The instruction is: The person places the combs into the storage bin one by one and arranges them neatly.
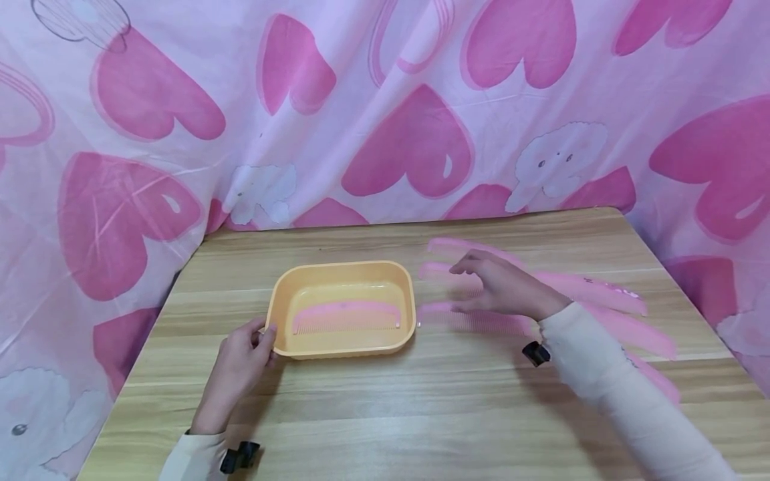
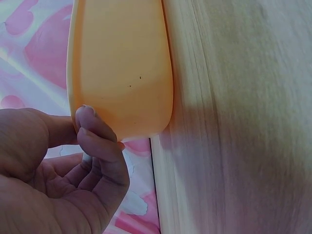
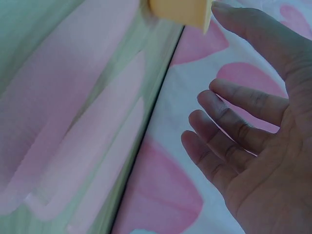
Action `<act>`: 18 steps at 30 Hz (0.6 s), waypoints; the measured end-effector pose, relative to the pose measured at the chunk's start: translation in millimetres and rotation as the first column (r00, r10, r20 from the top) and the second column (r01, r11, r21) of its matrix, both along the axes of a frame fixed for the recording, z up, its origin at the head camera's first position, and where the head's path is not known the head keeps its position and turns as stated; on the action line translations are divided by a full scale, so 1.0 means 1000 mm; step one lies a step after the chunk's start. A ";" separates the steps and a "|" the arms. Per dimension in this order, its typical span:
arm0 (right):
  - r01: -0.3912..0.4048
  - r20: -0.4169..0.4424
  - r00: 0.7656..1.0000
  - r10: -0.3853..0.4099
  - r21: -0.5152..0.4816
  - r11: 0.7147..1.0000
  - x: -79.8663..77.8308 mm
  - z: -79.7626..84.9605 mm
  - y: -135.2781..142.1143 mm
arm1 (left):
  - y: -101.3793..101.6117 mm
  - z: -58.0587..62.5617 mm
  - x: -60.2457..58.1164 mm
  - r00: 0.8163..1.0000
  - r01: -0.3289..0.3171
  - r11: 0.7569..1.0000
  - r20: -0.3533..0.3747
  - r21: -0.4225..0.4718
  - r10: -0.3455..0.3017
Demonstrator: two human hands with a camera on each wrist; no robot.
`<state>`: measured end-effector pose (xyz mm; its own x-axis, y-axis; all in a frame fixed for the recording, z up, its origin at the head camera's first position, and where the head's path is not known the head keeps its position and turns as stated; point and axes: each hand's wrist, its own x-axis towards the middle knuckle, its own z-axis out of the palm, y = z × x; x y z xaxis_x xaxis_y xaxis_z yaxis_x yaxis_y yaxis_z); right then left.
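A yellow-orange plastic tray [image 1: 367, 349] stands on the table, and a pink comb [image 1: 345, 306] lies inside it. My left hand [image 1: 239, 364] pinches the tray's left rim between thumb and fingers; the left wrist view shows the fingers at the corner of its wall [image 2: 122, 63]. Right of the tray, three long pink combs lie roughly side by side: a far one [image 1: 592, 291], a middle one [image 1: 634, 331] and a near one [image 1: 658, 381]. Over their left halves hovers my right hand [image 1: 508, 287], fingers spread and holding nothing; it hides parts of them.
The wood-grain table [image 1: 385, 421] reaches back to a pink cloth [image 1: 337, 153] printed with hearts, which also hangs along both sides. A black clip-like piece sits at each wrist, one by the right sleeve [image 1: 601, 374] and one by the left.
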<state>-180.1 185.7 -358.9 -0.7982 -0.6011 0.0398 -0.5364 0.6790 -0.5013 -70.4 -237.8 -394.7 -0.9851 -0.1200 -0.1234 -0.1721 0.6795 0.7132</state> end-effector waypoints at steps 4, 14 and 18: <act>0.014 0.014 1.000 -0.014 -0.018 1.000 0.004 -0.006 0.016 | 0.000 -0.001 0.000 1.000 0.001 1.000 -0.003 0.001 -0.001; 0.100 0.101 0.990 -0.100 0.000 0.995 0.015 -0.022 0.044 | 0.000 -0.002 0.000 1.000 0.006 1.000 -0.004 -0.008 -0.006; 0.115 0.134 0.984 -0.114 0.004 0.993 0.017 -0.029 0.050 | 0.000 -0.002 0.000 1.000 0.008 1.000 -0.005 -0.013 -0.008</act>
<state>-163.0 235.9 -387.8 -0.8599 -0.5057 -0.0699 -0.3831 0.7298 -0.5663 -70.1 -237.8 -396.3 -0.9867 -0.1135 -0.1167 -0.1628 0.6899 0.7053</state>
